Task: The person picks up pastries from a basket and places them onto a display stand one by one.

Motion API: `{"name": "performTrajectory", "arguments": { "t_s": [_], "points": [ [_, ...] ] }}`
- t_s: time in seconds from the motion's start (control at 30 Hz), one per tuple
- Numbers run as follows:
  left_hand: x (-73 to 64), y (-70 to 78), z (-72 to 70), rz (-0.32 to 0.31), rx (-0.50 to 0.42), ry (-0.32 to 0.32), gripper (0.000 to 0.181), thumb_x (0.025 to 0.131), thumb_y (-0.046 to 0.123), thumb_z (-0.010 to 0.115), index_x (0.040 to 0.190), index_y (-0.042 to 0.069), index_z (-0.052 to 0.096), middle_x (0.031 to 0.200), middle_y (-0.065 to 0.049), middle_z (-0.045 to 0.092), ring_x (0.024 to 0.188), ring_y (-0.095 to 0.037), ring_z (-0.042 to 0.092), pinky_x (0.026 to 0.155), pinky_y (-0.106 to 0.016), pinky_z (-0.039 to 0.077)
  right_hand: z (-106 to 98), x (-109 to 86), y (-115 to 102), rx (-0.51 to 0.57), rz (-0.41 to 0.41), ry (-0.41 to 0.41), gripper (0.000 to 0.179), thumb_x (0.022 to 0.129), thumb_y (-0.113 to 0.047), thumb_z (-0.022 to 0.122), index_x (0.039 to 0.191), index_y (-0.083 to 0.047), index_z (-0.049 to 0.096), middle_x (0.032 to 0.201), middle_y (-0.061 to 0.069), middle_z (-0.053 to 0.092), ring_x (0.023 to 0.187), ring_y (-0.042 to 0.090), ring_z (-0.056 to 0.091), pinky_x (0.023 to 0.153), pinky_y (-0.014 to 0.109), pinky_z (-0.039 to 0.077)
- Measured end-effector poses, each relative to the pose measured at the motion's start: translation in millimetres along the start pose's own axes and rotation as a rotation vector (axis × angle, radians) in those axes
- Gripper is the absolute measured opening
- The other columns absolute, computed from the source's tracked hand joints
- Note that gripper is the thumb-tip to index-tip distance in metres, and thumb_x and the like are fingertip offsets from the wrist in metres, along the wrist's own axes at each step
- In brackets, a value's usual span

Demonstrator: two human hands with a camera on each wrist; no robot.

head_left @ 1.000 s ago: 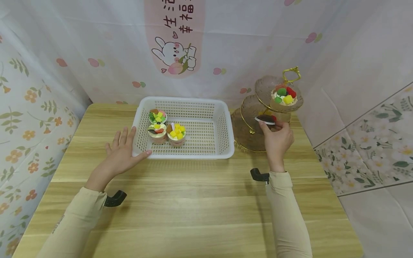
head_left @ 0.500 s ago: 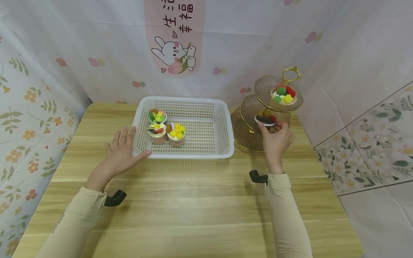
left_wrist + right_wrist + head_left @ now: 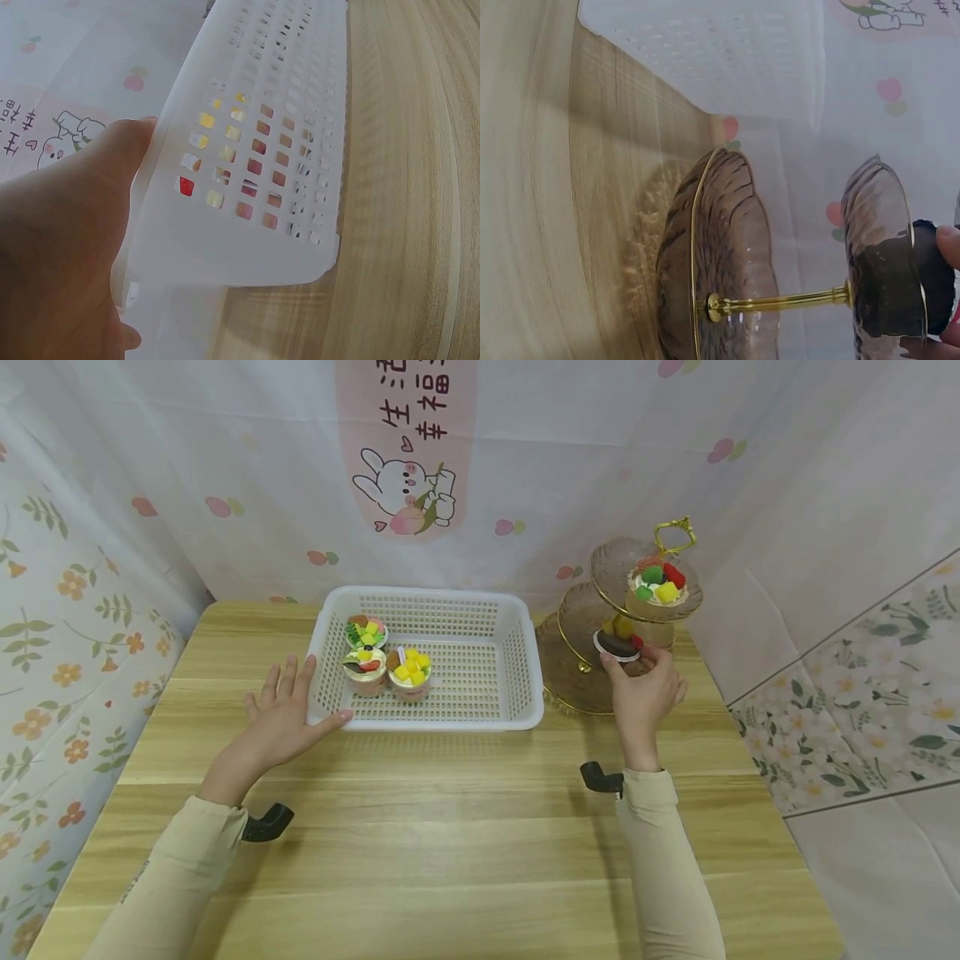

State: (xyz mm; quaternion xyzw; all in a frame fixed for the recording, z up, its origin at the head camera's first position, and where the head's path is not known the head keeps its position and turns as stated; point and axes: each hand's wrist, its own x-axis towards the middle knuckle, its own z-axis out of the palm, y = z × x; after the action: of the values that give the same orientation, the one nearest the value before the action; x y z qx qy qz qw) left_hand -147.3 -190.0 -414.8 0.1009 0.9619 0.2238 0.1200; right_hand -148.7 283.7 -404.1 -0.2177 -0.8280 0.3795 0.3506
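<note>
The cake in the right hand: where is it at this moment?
In the head view, the cake is on the right, at the middle tier of the stand, below the top tier and to the right of the white basket.

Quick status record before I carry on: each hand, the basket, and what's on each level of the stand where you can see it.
Left hand: fingers spread, touching the basket's left end
Right hand: gripping the dark cake
Basket: on the table, left of the stand
Basket contents: three cups, grouped toward the left end
Stand, top tier: fruit cake
Stand, middle tier: dark cake, within the rim; whether its base is fully seated is unclear
</note>
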Motion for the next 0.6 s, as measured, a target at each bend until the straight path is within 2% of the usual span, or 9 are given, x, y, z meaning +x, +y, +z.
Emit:
{"name": "performTrajectory", "arguments": {
  "t_s": [0.2, 0.3, 0.47, 0.6],
  "points": [
    [-0.7, 0.3, -0.4, -0.001, -0.005, 0.005, 0.109, 0.090, 0.071, 0.049, 0.159, 0.010, -0.009, 0.164, -0.029, -0.010, 0.149, -0.056, -0.009, 0.102, -0.086, -0.002, -2.5, -2.8, -0.6, 0.009, -0.012, 0.058, 0.050, 0.075, -0.028, 0.087, 0.109, 0.002, 0.065, 0.107, 0.020, 0.071, 0.104, 0.037, 0.055, 0.114, 0.046, 0.015],
    [-0.9, 0.2, -0.9, 0.000, -0.008, 0.008, 0.108, 0.090, 0.070, 0.050, 0.159, 0.010, -0.009, 0.164, -0.029, -0.011, 0.149, -0.056, -0.010, 0.102, -0.086, -0.002, -2.3, -3.6, -1.1, -0.008, -0.022, 0.078, 0.045, 0.075, -0.027, 0.087, 0.103, 0.002, 0.067, 0.103, 0.020, 0.071, 0.101, 0.039, 0.055, 0.118, 0.048, 0.013],
    [-0.4, 0.0, -0.2, -0.001, 0.000, 0.008, 0.109, 0.090, 0.072, 0.049, 0.159, 0.010, -0.008, 0.164, -0.029, -0.010, 0.148, -0.057, -0.008, 0.102, -0.086, -0.001, 0.1, -2.9, 1.0, -0.059, -0.015, 0.066, 0.040, 0.076, -0.029, 0.086, 0.098, 0.001, 0.071, 0.100, 0.019, 0.072, 0.106, 0.040, 0.057, 0.123, 0.055, 0.004],
    [0.0, 0.0, 0.4, -0.004, 0.005, 0.005, 0.109, 0.089, 0.072, 0.049, 0.159, 0.010, -0.008, 0.164, -0.029, -0.009, 0.148, -0.057, -0.006, 0.102, -0.086, 0.000, 0.2, -2.8, 3.2, -0.082, -0.013, 0.054, 0.038, 0.077, -0.031, 0.085, 0.096, -0.001, 0.073, 0.100, 0.020, 0.073, 0.109, 0.041, 0.057, 0.124, 0.055, 0.003]
  ]
}}
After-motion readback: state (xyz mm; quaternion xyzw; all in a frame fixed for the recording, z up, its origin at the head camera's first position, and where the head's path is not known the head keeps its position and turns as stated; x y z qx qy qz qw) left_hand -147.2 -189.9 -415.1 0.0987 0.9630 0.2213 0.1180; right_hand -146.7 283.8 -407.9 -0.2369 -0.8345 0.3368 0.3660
